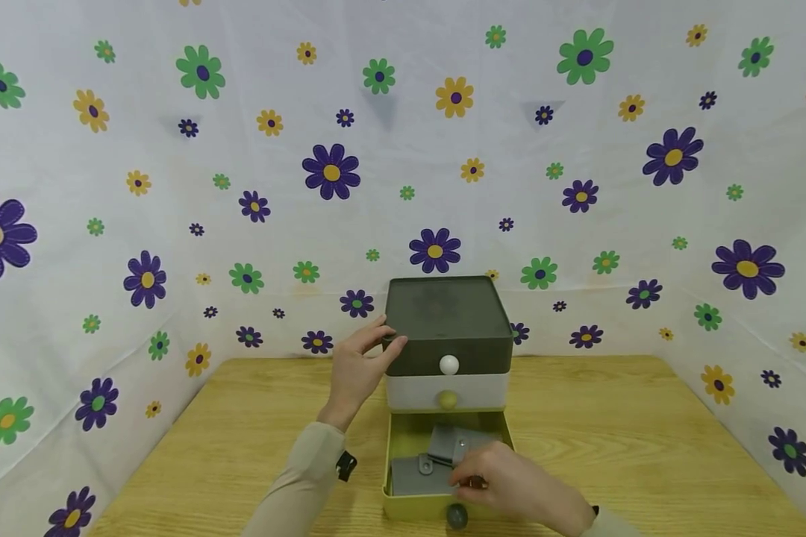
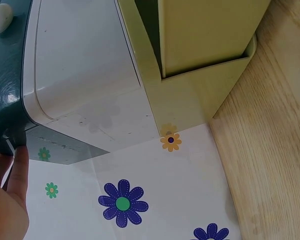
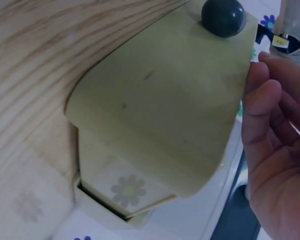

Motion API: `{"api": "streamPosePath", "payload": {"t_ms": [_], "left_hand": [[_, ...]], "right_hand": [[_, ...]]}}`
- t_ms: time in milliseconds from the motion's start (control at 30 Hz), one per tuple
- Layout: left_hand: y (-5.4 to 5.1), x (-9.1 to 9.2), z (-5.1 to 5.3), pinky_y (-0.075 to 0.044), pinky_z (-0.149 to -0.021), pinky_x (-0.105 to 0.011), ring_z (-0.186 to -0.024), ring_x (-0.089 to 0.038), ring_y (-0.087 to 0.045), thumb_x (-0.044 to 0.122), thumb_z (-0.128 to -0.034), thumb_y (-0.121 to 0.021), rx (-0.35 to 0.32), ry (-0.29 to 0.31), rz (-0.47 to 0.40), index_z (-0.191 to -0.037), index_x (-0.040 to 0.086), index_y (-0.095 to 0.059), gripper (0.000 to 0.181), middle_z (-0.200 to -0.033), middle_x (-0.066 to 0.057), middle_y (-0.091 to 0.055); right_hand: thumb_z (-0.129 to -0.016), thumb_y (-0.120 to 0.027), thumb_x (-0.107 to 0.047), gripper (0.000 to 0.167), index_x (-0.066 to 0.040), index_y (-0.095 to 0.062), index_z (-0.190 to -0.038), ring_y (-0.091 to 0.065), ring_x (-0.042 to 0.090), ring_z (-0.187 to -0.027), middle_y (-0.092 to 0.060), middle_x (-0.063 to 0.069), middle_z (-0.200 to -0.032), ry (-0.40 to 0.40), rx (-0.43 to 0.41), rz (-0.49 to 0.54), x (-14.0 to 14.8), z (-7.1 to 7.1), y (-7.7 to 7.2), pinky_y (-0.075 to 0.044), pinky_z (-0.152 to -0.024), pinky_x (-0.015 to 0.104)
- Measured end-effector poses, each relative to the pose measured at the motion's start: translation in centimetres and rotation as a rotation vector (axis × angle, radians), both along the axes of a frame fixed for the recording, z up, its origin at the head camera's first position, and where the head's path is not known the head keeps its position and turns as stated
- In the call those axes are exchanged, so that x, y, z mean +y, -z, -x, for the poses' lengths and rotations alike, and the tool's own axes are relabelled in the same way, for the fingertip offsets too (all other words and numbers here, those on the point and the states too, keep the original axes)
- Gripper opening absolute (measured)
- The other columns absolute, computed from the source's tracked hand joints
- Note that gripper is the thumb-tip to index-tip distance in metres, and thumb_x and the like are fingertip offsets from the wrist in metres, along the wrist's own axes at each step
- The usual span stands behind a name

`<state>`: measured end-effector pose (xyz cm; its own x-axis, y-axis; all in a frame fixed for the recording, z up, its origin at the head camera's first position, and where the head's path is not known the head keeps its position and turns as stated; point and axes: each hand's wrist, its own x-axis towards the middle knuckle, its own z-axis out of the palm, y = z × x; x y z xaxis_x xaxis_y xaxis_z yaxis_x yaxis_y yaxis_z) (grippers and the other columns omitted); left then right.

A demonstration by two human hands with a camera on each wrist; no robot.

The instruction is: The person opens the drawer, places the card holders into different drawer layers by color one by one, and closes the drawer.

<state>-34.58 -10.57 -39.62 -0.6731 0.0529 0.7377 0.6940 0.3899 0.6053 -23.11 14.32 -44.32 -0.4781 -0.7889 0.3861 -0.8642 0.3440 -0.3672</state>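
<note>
A small desktop drawer unit (image 1: 447,306) with a dark green top, a white middle and a yellow-green bottom stands on the table. My left hand (image 1: 363,365) rests on its upper left corner, fingertips and thumb touching the dark part. The bottom drawer (image 1: 403,509) is pulled out, its round dark knob (image 1: 457,516) at the front. Inside lie two grey snap-strap cases, one flat at the front left (image 1: 413,477), another tilted behind it (image 1: 446,441). Over the drawer's front right, my right hand (image 1: 513,481) has bent fingers; whether they pinch anything is hidden.
The dark top section has a white knob (image 1: 448,365), and the white one has a yellow-green knob (image 1: 447,400). Wooden tabletop (image 1: 598,447) extends to both sides. A white flowered cloth (image 1: 403,224) hangs behind and at the sides.
</note>
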Motion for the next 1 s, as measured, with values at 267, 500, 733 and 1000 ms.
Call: {"api": "streamPosePath", "payload": {"t_ms": [267,500,733,1000], "left_hand": [[-0.3,0.1,0.0,-0.054,-0.09,-0.039,-0.118,-0.026,-0.064,0.028,-0.0861,-0.076,0.017,0.003,-0.004,-0.101,0.01,-0.076,0.023,-0.129,-0.01,-0.065],[-0.2,0.0,-0.1,-0.054,-0.09,-0.04,-0.116,-0.027,-0.065,0.029,-0.0853,-0.077,-0.002,0.003,0.005,-0.101,0.01,-0.076,0.024,-0.13,-0.01,-0.065],[-0.1,0.0,-0.1,-0.055,-0.09,-0.039,-0.112,-0.025,-0.067,0.032,-0.0862,-0.076,-0.025,0.002,0.011,-0.101,0.011,-0.076,0.026,-0.131,-0.009,-0.064],[-0.1,0.0,0.0,-0.055,-0.091,-0.038,-0.116,-0.023,-0.065,0.032,-0.0861,-0.076,-0.022,-0.011,0.018,-0.101,0.012,-0.077,0.025,-0.131,-0.008,-0.064]], "right_hand": [[-0.093,-0.067,-0.015,0.009,-0.016,-0.076,-0.091,-0.055,-0.014,-0.067,-0.071,-0.012,-0.079,0.063,-0.008,-0.116,-0.5,-1.4,-0.5,-0.043,-0.061,0.003],[-0.096,-0.063,-0.02,0.023,-0.021,-0.065,-0.073,-0.03,-0.016,-0.052,-0.05,-0.018,-0.058,0.034,0.119,-0.221,-1.1,-2.4,0.1,-0.028,-0.05,0.003],[-0.091,-0.066,-0.034,0.023,-0.025,-0.058,-0.072,-0.019,-0.01,-0.048,-0.032,-0.02,-0.055,0.117,0.258,-0.329,-1.3,-2.7,1.2,-0.019,-0.042,0.009],[-0.091,-0.062,-0.048,0.031,-0.025,-0.054,-0.073,-0.008,-0.006,-0.044,-0.015,-0.019,-0.054,0.211,0.192,-0.343,-1.3,-3.4,1.5,-0.01,-0.038,0.013]]}}
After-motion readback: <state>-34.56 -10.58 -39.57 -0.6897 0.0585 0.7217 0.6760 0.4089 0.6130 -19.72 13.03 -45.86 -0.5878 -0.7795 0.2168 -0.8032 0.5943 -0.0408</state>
